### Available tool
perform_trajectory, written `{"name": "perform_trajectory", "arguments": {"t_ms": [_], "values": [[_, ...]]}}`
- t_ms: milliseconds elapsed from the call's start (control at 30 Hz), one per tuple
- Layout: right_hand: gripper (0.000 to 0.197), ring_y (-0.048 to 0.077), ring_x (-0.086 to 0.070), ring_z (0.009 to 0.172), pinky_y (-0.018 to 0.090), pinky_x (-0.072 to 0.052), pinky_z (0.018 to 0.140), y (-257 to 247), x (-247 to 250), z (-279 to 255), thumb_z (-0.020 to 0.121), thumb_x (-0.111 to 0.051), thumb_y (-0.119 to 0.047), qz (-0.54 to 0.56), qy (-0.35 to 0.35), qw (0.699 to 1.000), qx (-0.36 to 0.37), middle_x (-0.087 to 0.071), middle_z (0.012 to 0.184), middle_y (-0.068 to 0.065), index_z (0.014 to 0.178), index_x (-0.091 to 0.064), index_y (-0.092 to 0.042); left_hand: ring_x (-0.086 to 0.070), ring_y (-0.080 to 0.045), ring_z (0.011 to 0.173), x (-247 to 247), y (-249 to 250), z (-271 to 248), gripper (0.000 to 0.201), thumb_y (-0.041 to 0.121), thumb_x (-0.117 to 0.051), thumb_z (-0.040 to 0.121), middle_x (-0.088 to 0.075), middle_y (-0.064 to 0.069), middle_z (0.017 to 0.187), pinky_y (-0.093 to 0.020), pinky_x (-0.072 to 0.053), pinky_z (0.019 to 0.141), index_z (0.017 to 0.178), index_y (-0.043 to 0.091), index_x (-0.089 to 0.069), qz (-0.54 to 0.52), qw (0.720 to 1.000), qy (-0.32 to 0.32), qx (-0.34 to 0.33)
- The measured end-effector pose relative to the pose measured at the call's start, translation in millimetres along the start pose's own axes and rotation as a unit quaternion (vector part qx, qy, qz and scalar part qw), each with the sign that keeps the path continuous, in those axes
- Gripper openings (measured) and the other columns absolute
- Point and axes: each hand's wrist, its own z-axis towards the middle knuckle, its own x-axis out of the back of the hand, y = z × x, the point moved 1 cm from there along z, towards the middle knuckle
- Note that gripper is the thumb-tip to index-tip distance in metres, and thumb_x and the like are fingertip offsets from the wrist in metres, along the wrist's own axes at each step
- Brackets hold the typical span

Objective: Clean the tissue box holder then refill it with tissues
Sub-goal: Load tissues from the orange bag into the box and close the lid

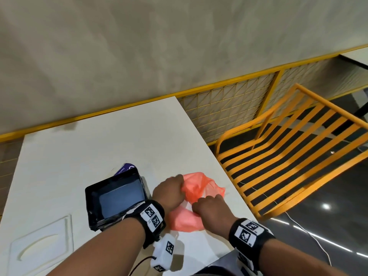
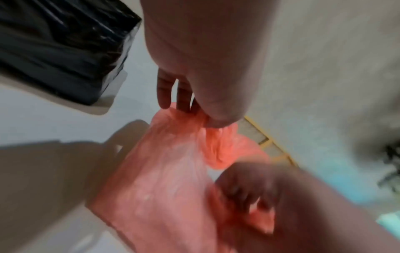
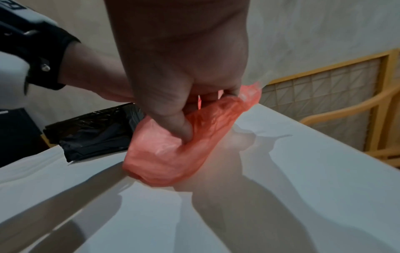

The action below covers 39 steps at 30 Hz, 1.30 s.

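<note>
White desk [image 1: 111, 148] is seen set against a grey plaster wall [image 1: 139, 46], and near its front right part an orange plastic bag [image 1: 196, 188] is being held by both hands. Its far edge is pinched by the left hand [image 1: 169, 193], fingers [image 2: 184, 97] curled onto the bunched film. Its near edge is gripped by the right hand [image 1: 211, 208], thumb and fingers [image 3: 184, 126] clamped on the plastic. The bag's lower part is rested on the desk; what it holds cannot be told. Just left of the bag the tissue box holder [image 1: 117, 198] is found, black, open at the top, wrapped in dark film, close to the left wrist. A purple packet [image 1: 125, 169] is partly hidden behind it. A white lid [image 1: 41, 248] is lying at the front left corner. Bare desk is left behind the holder up to the wall. Beyond the right edge an orange slatted chair [image 1: 294, 154] is standing near the desk.
</note>
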Motion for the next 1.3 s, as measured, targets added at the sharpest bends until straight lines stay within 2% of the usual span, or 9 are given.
{"name": "perform_trajectory", "arguments": {"t_ms": [200, 267, 333, 433, 567, 800, 967, 1100, 1300], "values": [[0.024, 0.028, -0.054, 0.096, 0.042, -0.034, 0.081, 31.7, 33.9, -12.2, 0.090, -0.052, -0.010, -0.101, -0.056, 0.991, -0.060, -0.058, 0.102, 0.003, 0.104, -0.066, -0.023, -0.059, -0.035, 0.088, 15.6, -17.3, 7.8, 0.024, 0.034, -0.060, 0.093, -0.055, -0.007, 0.103, -0.042, -0.048, 0.064, 0.106, 0.016, -0.051, 0.090, 0.988, 0.121, 0.023], [0.024, 0.028, -0.052, 0.096, 0.042, -0.033, 0.080, 36.1, 45.0, -12.5, 0.090, -0.053, -0.012, -0.117, -0.052, 0.989, -0.073, -0.058, 0.102, 0.003, 0.105, -0.066, -0.024, -0.060, -0.036, 0.088, 11.7, -15.6, 7.3, 0.027, 0.017, -0.067, 0.079, -0.057, -0.010, 0.106, -0.042, -0.048, 0.063, 0.101, 0.016, -0.052, 0.160, 0.972, 0.158, -0.074], [0.025, 0.027, -0.051, 0.095, 0.043, -0.033, 0.082, 31.0, 49.4, -10.8, 0.088, -0.052, -0.013, -0.100, -0.033, 0.993, -0.051, -0.057, 0.101, 0.003, 0.104, -0.067, -0.025, -0.058, -0.038, 0.109, 8.5, -8.7, 4.7, 0.030, 0.012, -0.054, 0.074, -0.060, -0.013, 0.121, -0.046, -0.049, 0.082, 0.104, 0.018, -0.054, 0.173, 0.941, 0.177, -0.233], [0.034, 0.025, -0.057, 0.092, 0.038, -0.041, 0.085, 10.4, 47.0, -3.6, 0.081, -0.041, -0.022, 0.012, -0.028, 0.999, 0.020, -0.064, 0.099, 0.002, 0.100, -0.070, -0.022, -0.058, -0.029, 0.104, 9.3, 9.2, 0.5, 0.021, 0.014, -0.058, 0.075, -0.065, -0.003, 0.104, -0.041, -0.048, 0.084, 0.094, 0.023, -0.061, 0.205, 0.903, 0.077, -0.370], [0.038, 0.027, -0.059, 0.081, 0.032, -0.042, 0.069, -2.6, 27.3, 8.6, 0.089, -0.033, -0.027, 0.138, -0.072, 0.988, -0.017, -0.069, 0.092, 0.011, 0.090, -0.067, -0.010, -0.064, -0.032, 0.092, 10.0, 13.4, 2.3, 0.014, 0.016, -0.055, 0.088, -0.066, -0.002, 0.098, -0.035, -0.034, 0.070, 0.098, 0.020, -0.063, 0.270, 0.919, -0.087, -0.272], [0.020, 0.024, -0.055, 0.080, 0.028, -0.037, 0.066, 26.5, 21.8, 8.5, 0.092, -0.042, -0.008, 0.067, -0.060, 0.988, -0.122, -0.065, 0.101, 0.006, 0.103, -0.056, -0.016, -0.066, -0.036, 0.097, 16.5, 4.0, -2.1, 0.059, 0.029, -0.069, 0.083, -0.055, -0.011, 0.125, -0.038, -0.046, 0.071, 0.134, 0.012, -0.044, 0.221, 0.967, -0.105, -0.068], [0.052, 0.028, -0.054, 0.116, 0.036, -0.048, 0.092, 35.5, 16.2, 26.4, 0.088, -0.052, -0.013, 0.095, 0.021, 0.983, -0.158, -0.054, 0.132, 0.007, 0.139, -0.043, -0.020, -0.065, -0.033, 0.100, 10.9, 26.4, -1.7, 0.062, 0.019, -0.071, 0.079, -0.057, -0.012, 0.120, -0.036, -0.044, 0.070, 0.133, 0.012, -0.041, 0.206, 0.968, -0.130, -0.055], [0.074, 0.025, -0.043, 0.132, 0.046, -0.040, 0.106, 43.5, 15.4, 36.2, 0.080, -0.064, -0.026, 0.134, -0.030, 0.976, -0.167, -0.044, 0.146, 0.001, 0.147, -0.032, -0.026, -0.064, -0.026, 0.091, 11.5, 27.0, 1.9, 0.062, 0.040, -0.071, 0.078, -0.063, -0.003, 0.104, -0.034, -0.050, 0.069, 0.129, 0.017, -0.044, 0.122, 0.976, -0.177, -0.024], [0.076, 0.025, -0.042, 0.130, 0.055, -0.035, 0.104, 47.1, 13.0, 36.0, 0.075, -0.070, -0.032, 0.099, -0.078, 0.981, -0.145, -0.045, 0.142, -0.002, 0.143, -0.034, -0.034, -0.064, -0.032, 0.104, 13.0, 25.3, 7.7, 0.027, 0.033, -0.050, 0.097, -0.066, -0.008, 0.113, -0.034, -0.041, 0.073, 0.118, 0.018, -0.057, 0.136, 0.986, -0.077, -0.057]]}}
